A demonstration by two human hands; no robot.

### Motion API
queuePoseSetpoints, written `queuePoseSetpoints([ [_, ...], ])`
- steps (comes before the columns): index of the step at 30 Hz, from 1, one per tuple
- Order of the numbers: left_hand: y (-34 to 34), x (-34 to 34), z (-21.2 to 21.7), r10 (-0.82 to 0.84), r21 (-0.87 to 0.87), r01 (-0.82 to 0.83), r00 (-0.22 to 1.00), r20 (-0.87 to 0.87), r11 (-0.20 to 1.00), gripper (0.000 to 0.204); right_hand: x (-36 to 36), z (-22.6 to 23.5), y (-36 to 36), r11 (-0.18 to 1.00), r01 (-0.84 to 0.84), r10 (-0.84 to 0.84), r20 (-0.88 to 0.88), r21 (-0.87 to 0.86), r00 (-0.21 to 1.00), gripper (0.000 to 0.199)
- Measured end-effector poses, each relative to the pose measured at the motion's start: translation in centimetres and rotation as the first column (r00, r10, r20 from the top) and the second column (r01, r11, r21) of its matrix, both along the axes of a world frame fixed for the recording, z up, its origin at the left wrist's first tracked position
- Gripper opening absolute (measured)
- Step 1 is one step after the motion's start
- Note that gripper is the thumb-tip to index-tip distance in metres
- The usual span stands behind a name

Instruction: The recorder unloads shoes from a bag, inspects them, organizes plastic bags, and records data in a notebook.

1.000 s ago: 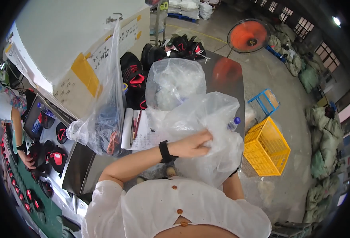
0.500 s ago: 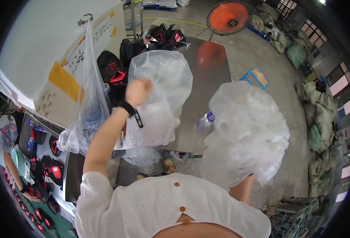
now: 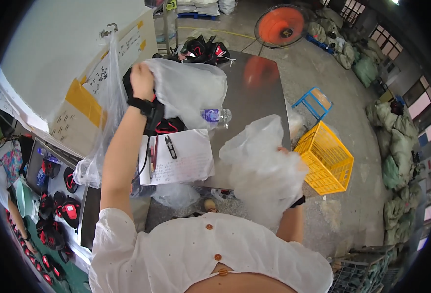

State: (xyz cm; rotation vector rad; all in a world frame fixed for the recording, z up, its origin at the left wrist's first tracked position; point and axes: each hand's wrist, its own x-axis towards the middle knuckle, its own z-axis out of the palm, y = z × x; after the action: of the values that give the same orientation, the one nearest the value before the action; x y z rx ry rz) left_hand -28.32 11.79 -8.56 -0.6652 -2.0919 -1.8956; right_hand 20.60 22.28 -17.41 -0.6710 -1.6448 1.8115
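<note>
My left hand point(image 3: 142, 80) is closed in a fist on the edge of a clear plastic bag point(image 3: 191, 83) that spreads over the far part of the metal table. Lower right, my right hand point(image 3: 288, 155) is partly covered by a second, crumpled plastic bag point(image 3: 259, 168), which it grips. Between the two bags a water bottle point(image 3: 216, 115) with a purple label lies on its side. Nearer to me rests a handwritten paper sheet point(image 3: 188, 156), with black thread snips point(image 3: 170, 147) and pens point(image 3: 155, 152) on it.
Black-and-red shoes point(image 3: 203, 49) stand at the table's far end. Right of the table are a yellow crate point(image 3: 325, 158) and a blue-framed stool point(image 3: 314, 102). An orange fan point(image 3: 280, 27) stands beyond. At lower left, another person's arm point(image 3: 17, 215) reaches among shoes.
My left hand has moved left, drawing the bag with it. The right-hand bag looks smaller and has shifted left, uncovering the yellow crate. Snips and pens now show; the bottle lies farther left.
</note>
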Motion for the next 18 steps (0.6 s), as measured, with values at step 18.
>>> queuePoseSetpoints([
  [18,6.8,22.3,-3.9,-0.576,-0.675,-0.518,0.366,-0.73,0.526,0.046,12.3,-5.7,-2.1,0.991,0.128,-0.134,0.299,0.04,0.945,0.037],
])
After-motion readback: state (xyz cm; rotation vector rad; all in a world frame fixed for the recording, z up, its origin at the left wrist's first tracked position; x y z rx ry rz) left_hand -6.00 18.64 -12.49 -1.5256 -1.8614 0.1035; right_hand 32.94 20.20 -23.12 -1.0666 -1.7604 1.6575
